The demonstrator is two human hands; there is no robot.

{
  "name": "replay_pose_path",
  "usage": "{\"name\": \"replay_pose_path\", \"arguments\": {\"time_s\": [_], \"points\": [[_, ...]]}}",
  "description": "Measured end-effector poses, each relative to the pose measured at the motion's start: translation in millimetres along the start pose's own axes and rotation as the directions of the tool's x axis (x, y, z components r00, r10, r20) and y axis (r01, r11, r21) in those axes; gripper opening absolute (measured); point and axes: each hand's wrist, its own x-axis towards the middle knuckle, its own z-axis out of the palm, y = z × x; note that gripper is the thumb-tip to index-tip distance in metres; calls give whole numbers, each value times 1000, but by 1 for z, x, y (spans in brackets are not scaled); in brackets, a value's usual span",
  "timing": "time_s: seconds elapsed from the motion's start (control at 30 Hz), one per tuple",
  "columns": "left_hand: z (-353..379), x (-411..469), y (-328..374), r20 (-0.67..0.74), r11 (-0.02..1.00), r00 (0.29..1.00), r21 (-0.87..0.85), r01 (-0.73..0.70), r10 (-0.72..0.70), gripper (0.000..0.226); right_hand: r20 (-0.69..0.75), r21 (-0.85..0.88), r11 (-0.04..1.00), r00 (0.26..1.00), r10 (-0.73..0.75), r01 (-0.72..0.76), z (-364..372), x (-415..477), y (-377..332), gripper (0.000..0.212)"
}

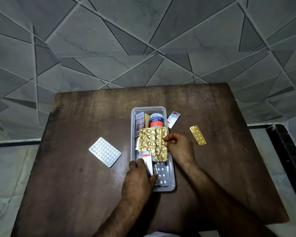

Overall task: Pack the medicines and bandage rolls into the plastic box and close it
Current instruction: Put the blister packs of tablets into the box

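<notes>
A clear plastic box (171, 183) sits open in the middle of the brown table. Inside lie an adhesive tape roll (156, 120) at the far end, a pill strip beside it (139, 120), and silver blister strips (162, 175) at the near end. My right hand (179, 147) pinches the right edge of a crumpled gold blister sheet (153, 141) lying over the box's middle. My left hand (140, 177) grips a small white and red strip (148, 161) at the box's near left side. No lid is in view.
On the table (75, 194) outside the box lie a large silver blister sheet (105, 152) to the left, a gold pill strip (197, 135) to the right, and a small white strip (173, 119) leaning by the box's far right corner. Tiled floor surrounds the table.
</notes>
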Motion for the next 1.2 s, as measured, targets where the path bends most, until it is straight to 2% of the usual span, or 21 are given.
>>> {"name": "replay_pose_path", "arguments": {"time_s": [0.13,0.3,0.37,0.47,0.63,0.77,0.87,0.93,1.0,1.13,1.2], "points": [[-1,1,2,36,999,999,41,6,-7,51,44,-190,977,995,-95,102,1,-2,-1,14],[0,4,5,77,997,997,83,5,-12,52,122,-460,835,953,-279,303,4,-6,-4,22],[2,5,5,94,996,996,87,3,-11,54,164,-511,792,942,-292,334,5,-8,-5,25],[3,7,4,100,994,995,106,-19,8,59,202,-553,752,934,-296,358,6,-10,-4,27],[-4,15,-1,14,988,995,113,-103,103,44,205,-589,714,924,-322,379,7,-13,-3,24],[-16,29,-7,-95,992,988,2,-124,124,33,190,-531,767,933,-306,360,3,-8,-5,21],[-29,42,-14,-269,987,960,-114,-117,83,29,116,-483,820,951,-288,307,-10,5,-12,19],[-37,54,-24,-345,980,939,-187,-68,-1,31,49,-460,849,962,-269,261,-20,20,-14,18],[-41,70,-42,-362,970,924,-242,30,-119,37,-16,-432,880,974,-227,198,-28,37,-11,16],[-32,98,-87,-296,929,882,-165,331,-367,56,-67,-353,935,996,-55,28,-38,73,4,14],[-26,105,-103,-263,890,851,-155,429,-456,65,-90,-334,942,996,2,-32,-39,86,9,17]]}}
